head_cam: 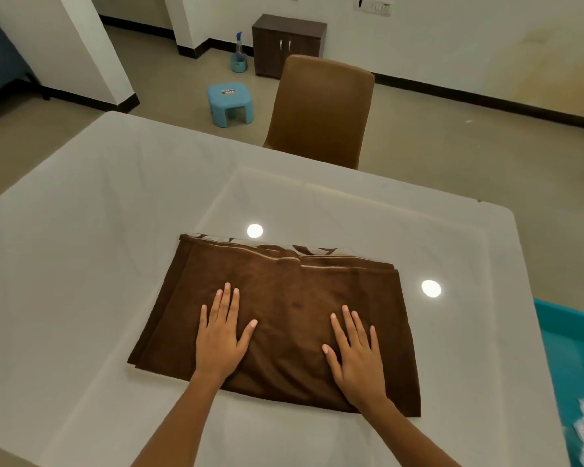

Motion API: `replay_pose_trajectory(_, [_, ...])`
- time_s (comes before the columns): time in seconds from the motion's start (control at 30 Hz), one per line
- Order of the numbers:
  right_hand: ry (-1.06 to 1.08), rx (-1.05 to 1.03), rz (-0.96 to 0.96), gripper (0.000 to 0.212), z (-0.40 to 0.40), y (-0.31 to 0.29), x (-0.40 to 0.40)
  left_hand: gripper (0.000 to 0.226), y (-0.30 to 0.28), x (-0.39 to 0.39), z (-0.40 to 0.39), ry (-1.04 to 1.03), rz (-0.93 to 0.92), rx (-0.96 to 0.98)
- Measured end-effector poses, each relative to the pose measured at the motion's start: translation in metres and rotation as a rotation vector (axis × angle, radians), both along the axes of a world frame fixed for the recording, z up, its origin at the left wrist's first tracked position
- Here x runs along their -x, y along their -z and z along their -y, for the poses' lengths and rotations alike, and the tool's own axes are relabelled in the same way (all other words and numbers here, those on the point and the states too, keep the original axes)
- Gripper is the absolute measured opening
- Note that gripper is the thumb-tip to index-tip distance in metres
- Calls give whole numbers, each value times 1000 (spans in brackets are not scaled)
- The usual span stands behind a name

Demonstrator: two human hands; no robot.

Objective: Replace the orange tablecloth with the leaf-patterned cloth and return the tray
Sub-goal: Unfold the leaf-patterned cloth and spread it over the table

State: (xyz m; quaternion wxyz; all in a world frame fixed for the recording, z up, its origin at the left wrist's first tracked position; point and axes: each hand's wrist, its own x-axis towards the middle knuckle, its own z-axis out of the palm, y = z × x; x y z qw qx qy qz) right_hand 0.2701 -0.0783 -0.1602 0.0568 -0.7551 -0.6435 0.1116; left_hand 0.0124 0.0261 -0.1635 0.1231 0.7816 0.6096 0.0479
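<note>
- White and glossy, the table [81, 230] shows bare all round a folded brown cloth [284, 298]; no orange cloth is in view, so it looks already removed
- Your left hand [221, 335] and right hand [356, 358] lie flat on the folded cloth, fingers spread, gripping nothing
- Pale patterning peeks out along its far edge, likely the leaf print
- Left, by my reading: unfolding and spreading it over the table, then returning the tray, which I can't identify with certainty
</note>
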Motion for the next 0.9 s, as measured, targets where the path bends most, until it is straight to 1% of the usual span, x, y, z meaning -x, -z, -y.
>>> replay_pose_trajectory(0.13, [34,-1,-4,60,-7,2,5,83,2,-4,-17,16,0,7])
replay_pose_trajectory(0.23, [22,-89,-23,56,-11,-7,-2,89,-9,-23,-16,-44,77,34])
replay_pose_trajectory(0.3, [52,-166,-35,54,-22,-16,-15,84,-22,-46,-7,-39,106,-10])
replay_pose_trajectory(0.37, [137,-202,-41,56,-39,-23,-32,73,-31,-74,6,38,111,-50])
replay_pose_trajectory(0.43, [206,-187,-38,62,-57,-26,-49,66,-31,-104,17,143,109,-58])
replay_pose_trajectory(0.5, [194,-126,-19,68,-69,-24,-62,65,-23,-123,26,221,69,-18])
replay_pose_trajectory(0.63, [97,-44,10,71,-60,-5,-78,65,1,-123,33,238,34,15])
replay_pose_trajectory(0.8, [145,-35,-12,72,-52,-2,-75,65,3,-120,30,265,44,17])
replay_pose_trajectory(0.9, [170,-91,-67,74,-56,-9,-74,65,4,-119,30,258,64,30])
